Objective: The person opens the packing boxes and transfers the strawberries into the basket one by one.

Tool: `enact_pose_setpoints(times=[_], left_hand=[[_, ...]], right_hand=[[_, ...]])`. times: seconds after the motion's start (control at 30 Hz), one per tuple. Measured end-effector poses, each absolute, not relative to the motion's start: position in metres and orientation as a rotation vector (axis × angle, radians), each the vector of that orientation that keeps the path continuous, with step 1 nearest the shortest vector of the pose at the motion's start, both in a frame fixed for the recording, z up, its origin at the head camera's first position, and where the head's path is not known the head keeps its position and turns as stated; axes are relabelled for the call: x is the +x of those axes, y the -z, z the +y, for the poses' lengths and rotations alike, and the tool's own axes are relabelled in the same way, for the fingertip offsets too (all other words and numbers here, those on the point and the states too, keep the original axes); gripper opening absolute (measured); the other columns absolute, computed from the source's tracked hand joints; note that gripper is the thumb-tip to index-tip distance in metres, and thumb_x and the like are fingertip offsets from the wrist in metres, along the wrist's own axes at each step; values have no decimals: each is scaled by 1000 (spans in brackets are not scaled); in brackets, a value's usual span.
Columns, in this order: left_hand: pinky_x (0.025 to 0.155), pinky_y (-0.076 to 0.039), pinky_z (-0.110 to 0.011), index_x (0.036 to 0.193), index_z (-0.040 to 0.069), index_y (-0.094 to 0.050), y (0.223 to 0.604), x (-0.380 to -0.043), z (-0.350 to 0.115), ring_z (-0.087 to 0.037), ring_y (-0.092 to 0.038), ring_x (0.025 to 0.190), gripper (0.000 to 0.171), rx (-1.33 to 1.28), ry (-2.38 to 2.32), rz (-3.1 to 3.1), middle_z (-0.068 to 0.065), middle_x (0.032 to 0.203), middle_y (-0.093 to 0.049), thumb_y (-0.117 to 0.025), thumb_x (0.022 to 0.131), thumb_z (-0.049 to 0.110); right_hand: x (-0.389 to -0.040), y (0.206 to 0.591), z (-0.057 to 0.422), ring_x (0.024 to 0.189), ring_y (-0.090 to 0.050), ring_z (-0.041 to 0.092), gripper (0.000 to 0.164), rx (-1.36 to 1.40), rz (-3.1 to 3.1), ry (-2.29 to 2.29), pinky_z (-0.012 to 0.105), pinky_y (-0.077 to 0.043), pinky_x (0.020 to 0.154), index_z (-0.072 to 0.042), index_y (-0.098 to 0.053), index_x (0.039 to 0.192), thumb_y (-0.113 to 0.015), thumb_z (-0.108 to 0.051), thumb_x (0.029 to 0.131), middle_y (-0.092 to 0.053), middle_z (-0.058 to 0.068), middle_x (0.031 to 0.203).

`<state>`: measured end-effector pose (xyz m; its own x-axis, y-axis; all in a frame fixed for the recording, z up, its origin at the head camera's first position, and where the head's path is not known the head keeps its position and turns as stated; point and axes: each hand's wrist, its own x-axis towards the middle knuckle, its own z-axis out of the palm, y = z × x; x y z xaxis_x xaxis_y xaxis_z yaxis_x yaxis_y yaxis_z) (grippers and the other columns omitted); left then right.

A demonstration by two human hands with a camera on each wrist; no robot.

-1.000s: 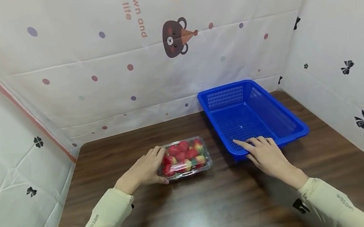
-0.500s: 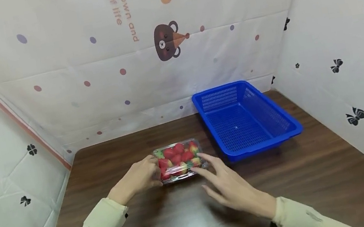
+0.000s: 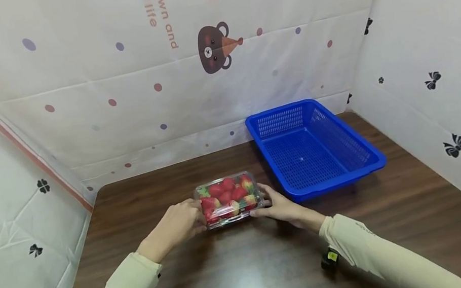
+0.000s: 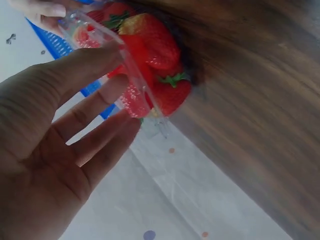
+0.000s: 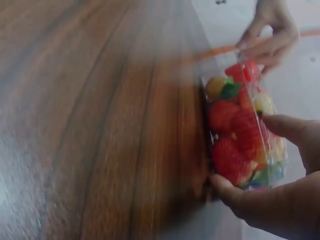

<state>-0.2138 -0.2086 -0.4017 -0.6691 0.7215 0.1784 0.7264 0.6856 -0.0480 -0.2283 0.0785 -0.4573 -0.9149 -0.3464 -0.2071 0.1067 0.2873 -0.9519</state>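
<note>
A clear plastic box of strawberries (image 3: pixel 227 198) sits on the wooden table, its lid on. At its left end my left hand (image 3: pixel 178 225) holds the rim, thumb and fingertips on the edge; the left wrist view shows this hand (image 4: pixel 65 120) against the clear plastic (image 4: pixel 142 75). My right hand (image 3: pixel 280 205) grips the opposite end. In the right wrist view, a thumb and finger of that hand (image 5: pixel 280 200) lie along the box's near side, with red strawberries (image 5: pixel 232 135) visible through the wall. The far fingertips of both hands are partly hidden.
A blue perforated plastic basket (image 3: pixel 307 156) stands at the back right of the table, a short way right of the box. Patterned white cloth (image 3: pixel 137 114) rises behind the table and along both sides. Brown wooden tabletop (image 3: pixel 235 277) extends in front.
My right hand has left the blue basket's front rim and moved left onto the strawberry box's right end. My left hand stays at the left end, its fingers more bent than before.
</note>
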Motion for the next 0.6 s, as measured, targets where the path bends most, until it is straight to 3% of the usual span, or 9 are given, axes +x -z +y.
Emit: enact_pose_setpoints(times=[0.27, 0.43, 0.6], left_hand=[[57, -51, -30, 63, 18, -67, 404, -213, -203, -19, -56, 78, 15, -1279, -130, -2516, 2, 73, -65, -81, 69, 20], [49, -46, -29, 55, 16, -60, 407, -213, -201, -19, -57, 67, 18, -1297, -234, -2376, 1, 67, -61, -73, 66, 15], [44, -43, -29, 54, 16, -57, 410, -215, -200, -18, -54, 59, 19, -1255, -261, -2403, 1, 65, -59, -72, 66, 17]], right_hand=[[-234, 459, 83, 130, -43, 29, 96, -273, 2207, 1611, 46, -40, 106, -11, -18, 150, -80, -20, 77, -44, 14, 141], [-236, 462, 81, 126, -46, 30, 93, -260, 2183, 1631, 43, -43, 103, -12, -21, 149, -80, -20, 78, -43, 13, 141], [-239, 464, 79, 119, -51, 27, 89, -252, 2194, 1626, 37, -47, 96, -9, -27, 145, -81, -22, 76, -51, 15, 131]])
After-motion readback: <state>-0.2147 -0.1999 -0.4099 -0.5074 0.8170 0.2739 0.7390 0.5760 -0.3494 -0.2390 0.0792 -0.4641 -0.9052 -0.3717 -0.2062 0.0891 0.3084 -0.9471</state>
